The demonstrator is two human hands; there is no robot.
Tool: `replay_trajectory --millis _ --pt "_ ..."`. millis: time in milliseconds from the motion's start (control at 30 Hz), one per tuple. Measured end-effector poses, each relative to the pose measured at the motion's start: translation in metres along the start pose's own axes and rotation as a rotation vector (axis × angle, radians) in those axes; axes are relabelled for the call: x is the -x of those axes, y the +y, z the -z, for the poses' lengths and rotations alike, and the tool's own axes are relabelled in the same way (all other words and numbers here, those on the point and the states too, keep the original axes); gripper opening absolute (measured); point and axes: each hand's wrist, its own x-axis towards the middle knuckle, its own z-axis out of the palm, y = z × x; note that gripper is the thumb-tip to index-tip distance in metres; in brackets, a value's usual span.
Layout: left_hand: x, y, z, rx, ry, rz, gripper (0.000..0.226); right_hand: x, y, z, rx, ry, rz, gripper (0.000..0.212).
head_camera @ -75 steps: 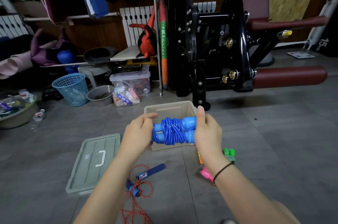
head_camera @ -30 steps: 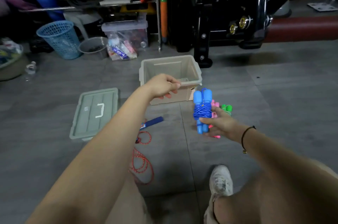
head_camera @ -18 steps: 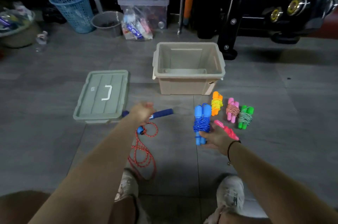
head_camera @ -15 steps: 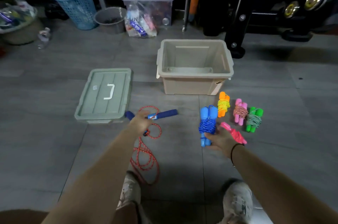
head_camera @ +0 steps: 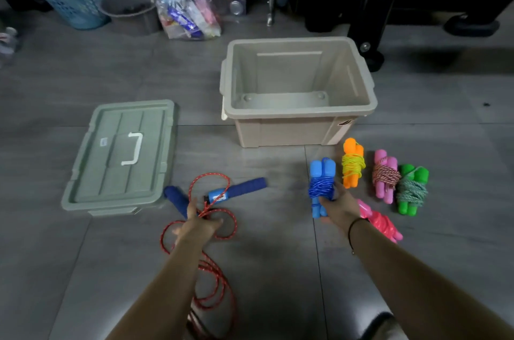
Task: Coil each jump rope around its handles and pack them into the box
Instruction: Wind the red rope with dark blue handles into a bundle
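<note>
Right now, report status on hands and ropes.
Right hand grips coiled blue rope. Left hand at loose red rope, grip unclear. Box empty, lid off.

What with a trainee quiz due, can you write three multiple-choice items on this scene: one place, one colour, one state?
1. Where is the lid of the box? A. on the box B. on the floor, left of it C. inside it
2. What colour is the cord of the loose rope? A. green B. red C. yellow
3. How is the blue rope? A. uncoiled B. packed away C. coiled, in the right hand
Answers: B, it lies flat beside the box; B, red loops run past the left hand; C, cord wraps its handles, the hand grips it.
</note>
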Motion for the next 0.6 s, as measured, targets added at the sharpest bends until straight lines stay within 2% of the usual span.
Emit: replay_trajectory --millis 233,300,333,400,467,500,600 --pt "-0.020 0.018 -0.035 -0.179 0.053 -0.104 0.080 -0.004 -0.007 0.006 0.458 0.117 -0.096 0.044" --pt "-0.020 0.028 -0.044 -0.253 0.109 -0.165 0.066 -0.001 -0.007 0.002 0.598 0.144 -0.004 0.051" --pt "-0.017 0.033 -0.048 -0.338 0.142 -0.221 0.058 -0.001 -0.007 -0.002 0.620 0.138 0.108 0.054" --pt "-0.011 0.043 -0.059 -0.541 0.168 -0.384 0.045 -0.003 -0.012 -0.014 0.609 0.017 0.376 0.054" --pt "-0.006 0.052 -0.073 -0.619 0.133 -0.514 0.044 -0.010 -0.019 -0.030 0.631 -0.129 0.529 0.058" --pt "-0.003 0.055 -0.079 -0.610 0.115 -0.526 0.045 -0.013 -0.024 -0.037 0.647 -0.195 0.520 0.061" --pt "-0.001 0.061 -0.089 -0.492 0.114 -0.457 0.041 -0.017 -0.034 -0.059 0.778 -0.317 0.320 0.059"
